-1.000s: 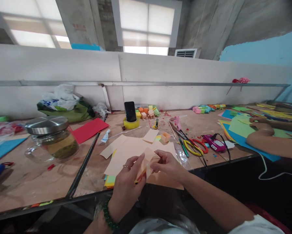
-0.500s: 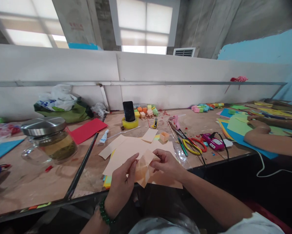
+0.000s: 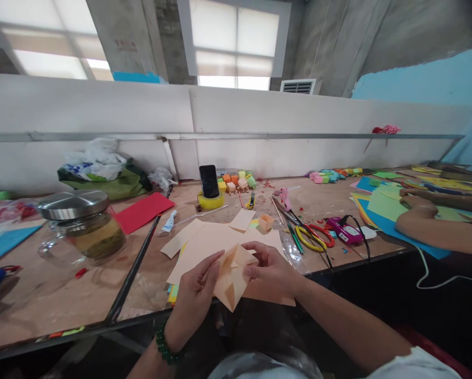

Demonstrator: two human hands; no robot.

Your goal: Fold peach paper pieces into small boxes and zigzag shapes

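Note:
A peach sheet of folded paper (image 3: pixel 236 276) is held up between my two hands at the table's front edge, its creases and flaps partly opened. My left hand (image 3: pixel 198 287) pinches its left side between thumb and fingers. On the other side, my right hand (image 3: pixel 269 266) grips the upper right edge, the thumb on the near face. Beneath lies a stack of flat peach sheets (image 3: pixel 204 247) with yellow and blue edges showing under it. A small open peach paper box (image 3: pixel 265 222) and a loose peach strip (image 3: pixel 242 220) rest on the stack.
Scissors (image 3: pixel 310 237), a pink glue gun (image 3: pixel 285 199) and a magenta device (image 3: pixel 344 231) lie to the right. A phone (image 3: pixel 209 181) leans on a yellow tape roll (image 3: pixel 211 200). A lidded glass teapot (image 3: pixel 89 231) stands left. Another person's arm (image 3: pixel 437 223) works far right.
The folded paper has turned and spread wider, so its inner folds face me more. My right hand has shifted slightly along its edge; my left hand keeps its pinch.

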